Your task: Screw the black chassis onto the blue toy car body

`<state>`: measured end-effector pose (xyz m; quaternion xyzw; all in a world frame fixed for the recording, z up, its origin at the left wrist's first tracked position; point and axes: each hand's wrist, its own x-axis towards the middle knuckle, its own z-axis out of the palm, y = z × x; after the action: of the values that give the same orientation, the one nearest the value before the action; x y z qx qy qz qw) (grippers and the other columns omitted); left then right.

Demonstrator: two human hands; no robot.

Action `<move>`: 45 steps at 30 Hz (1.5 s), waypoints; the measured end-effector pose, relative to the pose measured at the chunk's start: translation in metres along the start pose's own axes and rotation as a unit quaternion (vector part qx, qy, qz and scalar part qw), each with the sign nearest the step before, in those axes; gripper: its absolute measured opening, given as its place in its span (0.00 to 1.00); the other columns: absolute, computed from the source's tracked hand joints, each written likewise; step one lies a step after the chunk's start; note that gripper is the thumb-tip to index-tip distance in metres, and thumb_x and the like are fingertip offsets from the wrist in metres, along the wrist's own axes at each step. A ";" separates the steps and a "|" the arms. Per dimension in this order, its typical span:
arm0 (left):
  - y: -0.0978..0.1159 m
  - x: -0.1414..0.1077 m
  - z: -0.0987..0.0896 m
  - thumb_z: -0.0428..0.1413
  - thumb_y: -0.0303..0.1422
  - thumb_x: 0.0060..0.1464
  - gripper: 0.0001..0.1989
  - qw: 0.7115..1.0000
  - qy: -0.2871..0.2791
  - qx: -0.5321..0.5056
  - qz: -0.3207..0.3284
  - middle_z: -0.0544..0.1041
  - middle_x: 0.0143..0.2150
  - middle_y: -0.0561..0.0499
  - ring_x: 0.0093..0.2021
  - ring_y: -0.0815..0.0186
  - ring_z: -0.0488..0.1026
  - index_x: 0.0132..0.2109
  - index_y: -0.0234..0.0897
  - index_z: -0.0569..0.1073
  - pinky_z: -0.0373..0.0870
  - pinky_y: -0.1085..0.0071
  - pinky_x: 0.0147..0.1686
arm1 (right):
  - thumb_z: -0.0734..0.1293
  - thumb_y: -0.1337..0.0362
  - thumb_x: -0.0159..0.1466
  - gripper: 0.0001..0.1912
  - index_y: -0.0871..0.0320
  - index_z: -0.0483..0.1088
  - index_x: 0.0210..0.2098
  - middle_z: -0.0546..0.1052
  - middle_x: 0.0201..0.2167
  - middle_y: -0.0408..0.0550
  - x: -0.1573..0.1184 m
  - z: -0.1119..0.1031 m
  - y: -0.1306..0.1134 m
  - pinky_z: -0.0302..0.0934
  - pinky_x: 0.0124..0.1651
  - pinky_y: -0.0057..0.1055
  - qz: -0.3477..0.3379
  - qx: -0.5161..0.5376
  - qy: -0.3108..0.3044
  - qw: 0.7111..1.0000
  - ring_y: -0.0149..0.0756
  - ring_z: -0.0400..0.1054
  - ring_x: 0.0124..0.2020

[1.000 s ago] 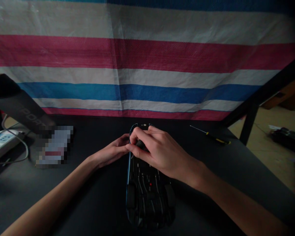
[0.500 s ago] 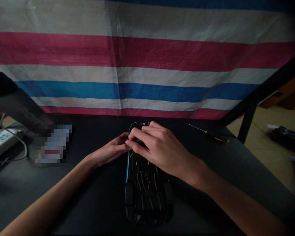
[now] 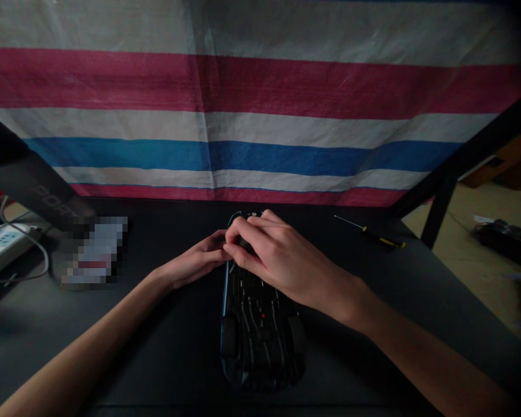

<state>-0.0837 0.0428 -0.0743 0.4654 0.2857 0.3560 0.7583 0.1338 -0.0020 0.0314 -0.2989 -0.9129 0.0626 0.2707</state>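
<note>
A toy car (image 3: 260,347) lies upside down with its black underside up, its length running away from me. Blue bodywork shows along its left edge, and a small red spot sits on the underside. My left hand (image 3: 195,263) reaches in from the left, its fingertips against the car's far left side, partly hidden behind the right hand. Over the far end of the car is my right hand (image 3: 275,252), thumb and forefinger pinched at the far left corner. A dark part shows between those fingers, too shaded to name.
A screwdriver (image 3: 371,234) with a black and yellow handle lies to the right on the black table (image 3: 165,347). At left are a blurred-out flat object (image 3: 98,252), a power strip (image 3: 4,246) with a cable, and a slanted grey object (image 3: 47,185). A striped sheet (image 3: 260,116) hangs behind.
Both hands keep nearly the same hold at the car's far end, with only slight finger movement. The whole view has shifted a little.
</note>
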 end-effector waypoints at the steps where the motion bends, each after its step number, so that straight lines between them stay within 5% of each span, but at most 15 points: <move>1: 0.001 0.000 0.001 0.69 0.30 0.54 0.20 1.000 -0.005 0.001 0.000 0.80 0.46 0.50 0.49 0.64 0.76 0.54 0.39 0.76 0.68 0.69 0.52 | 0.60 0.65 0.76 0.06 0.58 0.67 0.45 0.78 0.41 0.49 0.000 0.000 0.000 0.57 0.52 0.37 -0.006 0.007 -0.002 1.000 0.37 0.69 0.42; 8: 0.006 -0.001 0.010 0.69 0.31 0.53 0.18 1.000 -0.007 0.010 -0.002 0.80 0.44 0.51 0.46 0.65 0.76 0.50 0.39 0.77 0.69 0.69 0.52 | 0.62 0.72 0.67 0.08 0.58 0.65 0.45 0.74 0.42 0.48 -0.001 -0.004 -0.005 0.56 0.54 0.37 -0.007 0.021 -0.017 1.000 0.38 0.67 0.45; 11: 0.004 -0.002 0.007 0.69 0.31 0.53 0.20 1.000 0.004 0.012 -0.009 0.79 0.46 0.52 0.49 0.65 0.75 0.51 0.40 0.76 0.68 0.70 0.53 | 0.62 0.67 0.71 0.03 0.57 0.66 0.43 0.76 0.40 0.47 0.000 -0.005 -0.004 0.56 0.51 0.37 0.014 0.008 -0.014 1.000 0.38 0.67 0.42; 15: 0.001 -0.001 0.001 0.69 0.30 0.53 0.20 1.000 0.013 0.004 -0.024 0.80 0.45 0.52 0.51 0.65 0.75 0.53 0.41 0.75 0.67 0.70 0.54 | 0.59 0.62 0.76 0.09 0.57 0.68 0.42 0.77 0.35 0.46 0.000 -0.005 0.002 0.56 0.46 0.35 0.036 -0.002 -0.019 0.999 0.36 0.68 0.35; 22: 0.001 0.001 0.003 0.67 0.28 0.55 0.19 1.000 -0.023 -0.007 -0.010 0.80 0.48 0.50 0.52 0.62 0.76 0.53 0.40 0.76 0.67 0.67 0.56 | 0.61 0.72 0.69 0.08 0.59 0.66 0.47 0.76 0.44 0.49 -0.001 -0.004 0.000 0.57 0.53 0.36 -0.013 0.026 -0.009 1.000 0.38 0.69 0.45; 26: 0.003 0.000 0.004 0.69 0.28 0.53 0.17 1.000 0.001 -0.001 -0.012 0.80 0.43 0.52 0.50 0.64 0.76 0.50 0.40 0.77 0.67 0.70 0.54 | 0.61 0.65 0.73 0.06 0.58 0.69 0.43 0.77 0.36 0.46 -0.002 -0.003 -0.001 0.57 0.48 0.36 0.023 0.007 -0.015 1.000 0.37 0.68 0.37; 29: 0.003 0.000 0.004 0.69 0.28 0.52 0.17 1.000 0.007 -0.004 -0.013 0.80 0.42 0.53 0.48 0.65 0.76 0.49 0.39 0.77 0.67 0.71 0.52 | 0.59 0.59 0.76 0.14 0.58 0.71 0.38 0.76 0.30 0.45 -0.002 -0.002 0.002 0.56 0.44 0.36 0.035 -0.014 -0.012 0.999 0.35 0.65 0.32; 38: 0.003 0.000 0.008 0.69 0.30 0.53 0.17 1.000 -0.006 0.010 0.000 0.79 0.44 0.51 0.49 0.63 0.75 0.49 0.39 0.77 0.66 0.67 0.55 | 0.60 0.71 0.69 0.08 0.59 0.67 0.46 0.76 0.43 0.50 0.000 -0.003 0.001 0.57 0.53 0.39 -0.033 0.008 0.001 0.999 0.40 0.67 0.46; 45: 0.001 0.000 0.004 0.68 0.27 0.54 0.18 1.000 0.004 -0.007 -0.008 0.80 0.43 0.53 0.49 0.63 0.76 0.51 0.40 0.76 0.65 0.68 0.55 | 0.59 0.63 0.75 0.07 0.57 0.68 0.44 0.78 0.39 0.48 0.000 -0.005 0.001 0.58 0.48 0.38 0.025 -0.014 -0.016 0.999 0.38 0.69 0.39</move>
<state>-0.0807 0.0412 -0.0714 0.4565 0.2899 0.3538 0.7632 0.1370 -0.0010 0.0348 -0.3245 -0.9101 0.0610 0.2503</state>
